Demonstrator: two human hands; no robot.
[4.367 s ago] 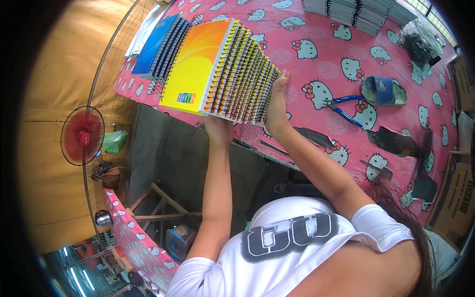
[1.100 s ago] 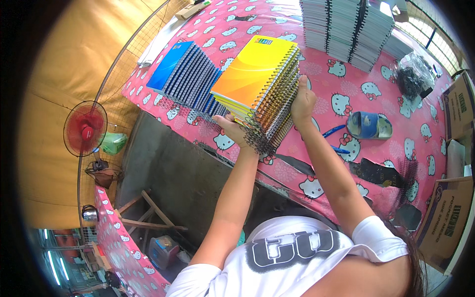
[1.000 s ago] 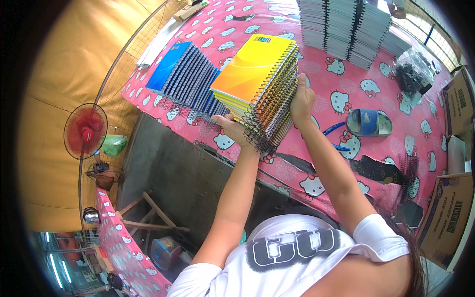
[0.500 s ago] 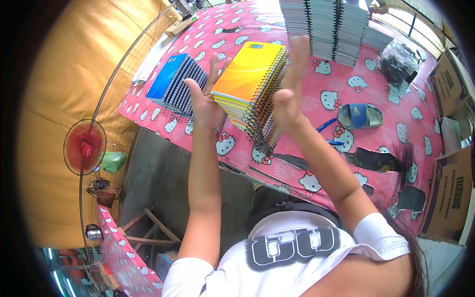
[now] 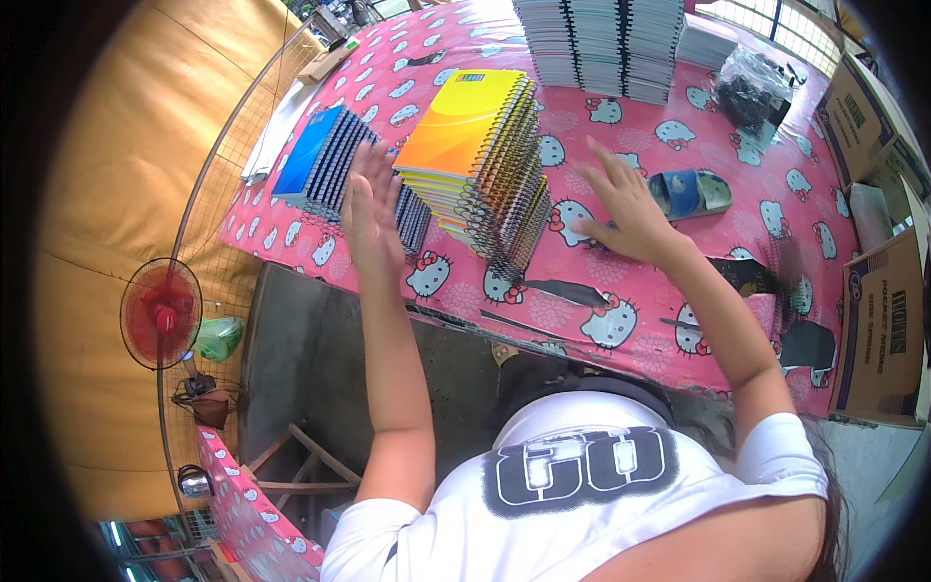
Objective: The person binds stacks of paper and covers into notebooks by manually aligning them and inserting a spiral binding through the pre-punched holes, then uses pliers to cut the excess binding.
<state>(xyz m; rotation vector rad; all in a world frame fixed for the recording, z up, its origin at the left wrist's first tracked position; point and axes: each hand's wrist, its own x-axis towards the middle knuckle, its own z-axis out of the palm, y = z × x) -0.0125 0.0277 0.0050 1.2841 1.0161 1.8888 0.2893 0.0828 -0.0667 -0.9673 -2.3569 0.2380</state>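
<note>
Left hand (image 5: 376,218) and right hand (image 5: 632,215), both open and empty, flank the uneven stack of yellow notebooks (image 5: 464,131) at the desk's (image 5: 464,308) near left, which gentle, even palm pressure should square best.

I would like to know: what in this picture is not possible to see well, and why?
In the head view:
Tall stacks of white spiral-bound books: tops cut off by the upper edge.
Spiral notebooks with yellow-orange covers: lower covers hidden under the top one.
Blue-covered spiral notebooks: partly behind the left hand.
Clear crumpled plastic bag: glare and folds obscure its dark contents.
</note>
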